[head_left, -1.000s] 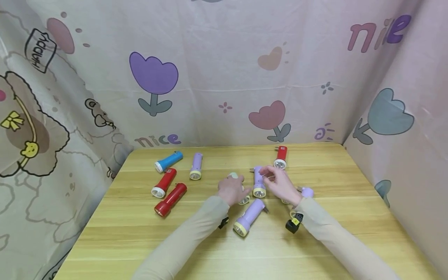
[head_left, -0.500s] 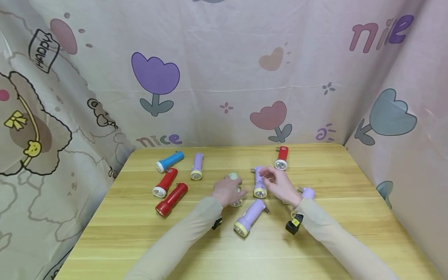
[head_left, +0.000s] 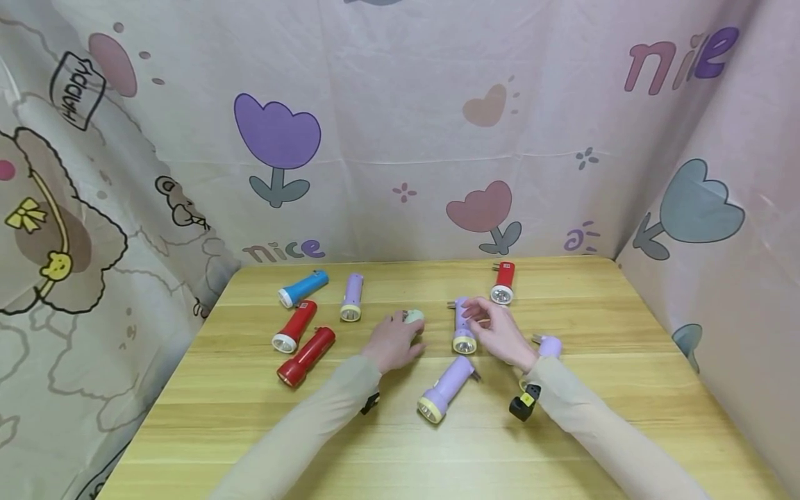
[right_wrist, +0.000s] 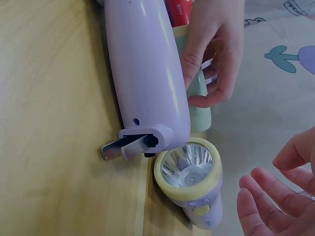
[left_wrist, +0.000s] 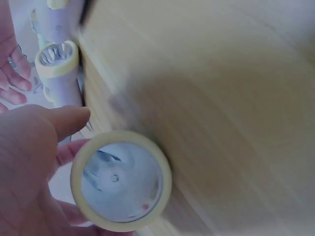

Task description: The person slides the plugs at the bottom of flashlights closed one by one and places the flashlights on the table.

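Observation:
My left hand (head_left: 390, 342) holds a light green flashlight (head_left: 414, 316) low over the table. In the left wrist view, the fingers curl around its head, and the cream-rimmed lens (left_wrist: 118, 182) faces the camera. My right hand (head_left: 500, 335) hovers beside a lilac flashlight (head_left: 461, 326) with loosely bent fingers. The right wrist view has those fingertips (right_wrist: 246, 196) apart from the lilac flashlight's head, with nothing between them. Closer to me lies another lilac flashlight (head_left: 446, 389), its plug prongs folded out. A third lilac one (head_left: 551, 345) is partly hidden behind the right wrist.
On the left of the wooden table (head_left: 250, 444) lie a blue flashlight (head_left: 304, 287), a lilac flashlight (head_left: 352, 295), a red flashlight with a white head (head_left: 296, 326) and an all-red one (head_left: 307, 355). Another red flashlight (head_left: 503, 281) is at the back right. Printed curtains (head_left: 375, 125) surround the table.
My left hand has moved left across the table with the green flashlight, away from the lilac ones in the middle. The right hand has stayed nearly still.

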`<state>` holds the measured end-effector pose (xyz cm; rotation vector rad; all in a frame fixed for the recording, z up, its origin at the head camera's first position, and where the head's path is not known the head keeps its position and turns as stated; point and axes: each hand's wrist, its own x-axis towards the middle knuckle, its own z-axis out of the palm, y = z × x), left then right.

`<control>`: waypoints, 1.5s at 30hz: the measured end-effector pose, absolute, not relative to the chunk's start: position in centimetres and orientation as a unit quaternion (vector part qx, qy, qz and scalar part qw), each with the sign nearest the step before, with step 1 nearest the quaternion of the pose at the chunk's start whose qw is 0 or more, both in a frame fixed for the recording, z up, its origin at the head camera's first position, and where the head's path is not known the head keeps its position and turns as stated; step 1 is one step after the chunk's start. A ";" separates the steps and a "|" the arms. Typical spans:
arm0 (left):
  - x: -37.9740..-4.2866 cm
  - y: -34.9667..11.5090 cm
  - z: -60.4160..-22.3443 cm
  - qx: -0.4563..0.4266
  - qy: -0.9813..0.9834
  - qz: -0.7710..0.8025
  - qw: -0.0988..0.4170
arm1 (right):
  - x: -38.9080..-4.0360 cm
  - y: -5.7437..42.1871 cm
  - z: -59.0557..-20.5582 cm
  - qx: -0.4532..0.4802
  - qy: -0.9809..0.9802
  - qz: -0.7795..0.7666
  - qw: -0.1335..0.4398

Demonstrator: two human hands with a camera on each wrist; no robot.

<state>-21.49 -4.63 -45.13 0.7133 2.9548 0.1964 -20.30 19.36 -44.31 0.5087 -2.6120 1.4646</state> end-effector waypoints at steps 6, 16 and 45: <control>-21.5 -5.6 -45.7 0.265 0.962 0.066 0.027 | -20.3 19.2 -44.6 0.176 -0.857 0.480 0.055; -21.4 -5.9 -46.5 0.237 0.970 0.047 -0.016 | -20.0 18.7 -44.3 0.230 -0.900 0.352 0.112; -22.3 -6.4 -45.0 0.189 0.972 0.137 0.027 | -19.7 18.3 -44.5 0.251 -0.916 0.284 0.128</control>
